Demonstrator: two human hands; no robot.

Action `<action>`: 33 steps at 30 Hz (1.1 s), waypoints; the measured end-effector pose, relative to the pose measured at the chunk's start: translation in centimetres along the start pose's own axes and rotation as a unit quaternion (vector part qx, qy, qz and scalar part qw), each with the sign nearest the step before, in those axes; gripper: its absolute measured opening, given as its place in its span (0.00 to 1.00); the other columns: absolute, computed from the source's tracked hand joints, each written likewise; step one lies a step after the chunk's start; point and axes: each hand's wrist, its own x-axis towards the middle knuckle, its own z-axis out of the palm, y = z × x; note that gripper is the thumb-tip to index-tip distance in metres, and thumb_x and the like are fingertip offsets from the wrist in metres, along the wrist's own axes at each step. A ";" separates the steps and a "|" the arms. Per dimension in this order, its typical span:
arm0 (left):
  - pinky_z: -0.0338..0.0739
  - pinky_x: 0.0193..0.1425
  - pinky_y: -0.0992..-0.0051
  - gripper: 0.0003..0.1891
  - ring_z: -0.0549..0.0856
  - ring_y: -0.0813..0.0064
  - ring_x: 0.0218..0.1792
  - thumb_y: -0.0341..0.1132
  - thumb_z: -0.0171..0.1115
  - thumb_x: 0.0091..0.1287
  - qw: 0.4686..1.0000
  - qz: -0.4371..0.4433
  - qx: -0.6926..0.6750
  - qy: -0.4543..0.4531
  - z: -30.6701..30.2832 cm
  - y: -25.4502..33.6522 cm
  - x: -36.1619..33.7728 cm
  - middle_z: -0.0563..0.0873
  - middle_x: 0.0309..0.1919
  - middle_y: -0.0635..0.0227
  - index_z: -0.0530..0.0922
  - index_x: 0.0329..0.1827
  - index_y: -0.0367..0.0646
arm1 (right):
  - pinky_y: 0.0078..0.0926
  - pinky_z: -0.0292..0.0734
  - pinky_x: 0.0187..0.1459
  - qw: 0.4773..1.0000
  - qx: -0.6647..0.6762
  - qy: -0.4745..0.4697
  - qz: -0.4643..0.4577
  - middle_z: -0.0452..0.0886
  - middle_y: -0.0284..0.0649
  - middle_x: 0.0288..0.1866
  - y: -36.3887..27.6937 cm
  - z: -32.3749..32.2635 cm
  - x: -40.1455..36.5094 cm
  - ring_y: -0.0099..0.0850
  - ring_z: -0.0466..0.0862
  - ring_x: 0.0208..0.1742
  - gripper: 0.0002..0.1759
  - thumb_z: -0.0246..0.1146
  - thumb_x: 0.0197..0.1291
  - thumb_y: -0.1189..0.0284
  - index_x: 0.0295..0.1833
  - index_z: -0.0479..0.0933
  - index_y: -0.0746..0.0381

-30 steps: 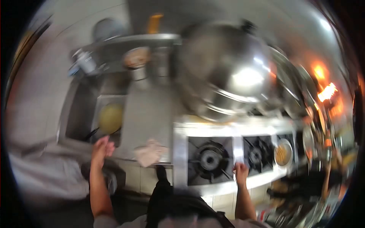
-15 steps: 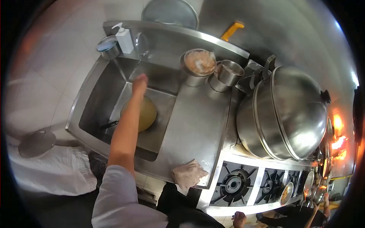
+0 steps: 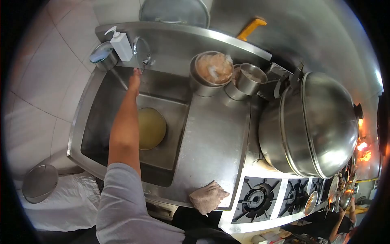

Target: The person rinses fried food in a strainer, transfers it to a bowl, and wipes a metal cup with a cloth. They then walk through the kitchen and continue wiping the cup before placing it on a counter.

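Observation:
My left arm stretches across the metal sink (image 3: 170, 158). My left hand (image 3: 134, 82) is near the curved tap (image 3: 145, 62) at the back wall, fingers extended toward it and the hand seen edge-on. Below my forearm, a round pan (image 3: 165, 129) with yellowish, cloudy liquid sits in the basin; the forearm hides its left side and handle. A white pump bottle (image 3: 121, 46) stands on the back ledge beside the tap. To its left is a metal pot (image 3: 106, 61) with something pale and green inside. My right hand is out of view.
Metal containers (image 3: 203, 87) with pale, plastic-wrapped contents stand on the counter's back edge. A crumpled cloth (image 3: 209, 197) lies at its front. A large domed steamer (image 3: 308, 126) stands right, behind gas burners (image 3: 258, 198). Flames (image 3: 362, 150) and another person (image 3: 325, 225) are far right.
My left hand has moved left and up, closer to the tap. My forearm now covers the pan's handle. A hand at the bottom edge has left the view, and the camera has shifted.

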 end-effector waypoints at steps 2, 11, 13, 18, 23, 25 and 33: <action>0.53 0.72 0.69 0.34 0.66 0.67 0.68 0.58 0.38 0.73 0.998 0.027 -0.053 0.011 0.5 -0.7 0.1 0.69 0.67 0.60 0.64 0.69 0.37 | 0.34 0.77 0.30 0.999 -0.032 0.000 -0.038 0.82 0.46 0.37 0.4 -0.1 0.6 0.37 0.82 0.27 0.21 0.59 0.63 0.57 0.44 0.76 0.66; 0.45 0.75 0.69 0.37 0.59 0.69 0.72 0.59 0.37 0.73 0.984 0.013 -0.170 -0.048 0.9 0.6 -2.4 0.62 0.72 0.62 0.55 0.73 0.36 | 0.43 0.78 0.35 0.997 0.031 -0.077 0.002 0.84 0.41 0.41 -2.4 -2.7 3.4 0.39 0.83 0.38 0.26 0.49 0.67 0.48 0.49 0.78 0.59; 0.39 0.77 0.67 0.38 0.53 0.69 0.75 0.59 0.37 0.73 0.980 0.004 -0.183 -0.079 1.0 0.8 -3.3 0.55 0.75 0.62 0.50 0.75 0.38 | 0.45 0.77 0.41 0.991 -0.033 -0.059 -0.118 0.85 0.39 0.41 -0.1 -2.5 4.3 0.38 0.83 0.42 0.25 0.49 0.68 0.48 0.50 0.78 0.57; 0.40 0.76 0.61 0.44 0.51 0.64 0.76 0.66 0.44 0.67 0.993 -0.005 -0.116 0.007 1.1 2.2 -7.0 0.53 0.76 0.59 0.51 0.75 0.40 | 0.36 0.60 0.65 0.989 0.075 -0.125 0.019 0.84 0.35 0.49 1.6 -1.7 5.9 0.36 0.82 0.47 0.28 0.53 0.65 0.48 0.65 0.70 0.51; 0.42 0.76 0.57 0.46 0.49 0.60 0.76 0.68 0.49 0.63 0.998 0.011 -0.024 0.050 -1.5 2.4 -12.1 0.51 0.76 0.58 0.54 0.75 0.43 | 0.35 0.80 0.29 0.968 -0.031 -0.001 -0.248 0.84 0.46 0.29 3.8 -0.2 8.3 0.36 0.83 0.23 0.21 0.52 0.66 0.58 0.41 0.80 0.66; 0.46 0.75 0.55 0.44 0.51 0.60 0.75 0.65 0.53 0.62 0.998 0.037 -0.011 0.050 -2.4 2.9 -13.6 0.51 0.76 0.58 0.57 0.75 0.47 | 0.35 0.78 0.23 0.972 -0.148 -0.056 -0.171 0.83 0.46 0.22 -0.9 -2.5 5.4 0.34 0.81 0.16 0.29 0.48 0.68 0.54 0.37 0.80 0.71; 0.52 0.72 0.59 0.27 0.64 0.66 0.71 0.48 0.44 0.74 0.950 0.308 -0.005 0.050 2.4 8.0 -37.6 0.68 0.69 0.63 0.65 0.69 0.38 | 0.39 0.79 0.35 0.990 0.078 -0.095 -0.076 0.84 0.49 0.26 7.9 5.5 10.3 0.41 0.83 0.25 0.32 0.55 0.59 0.44 0.35 0.85 0.65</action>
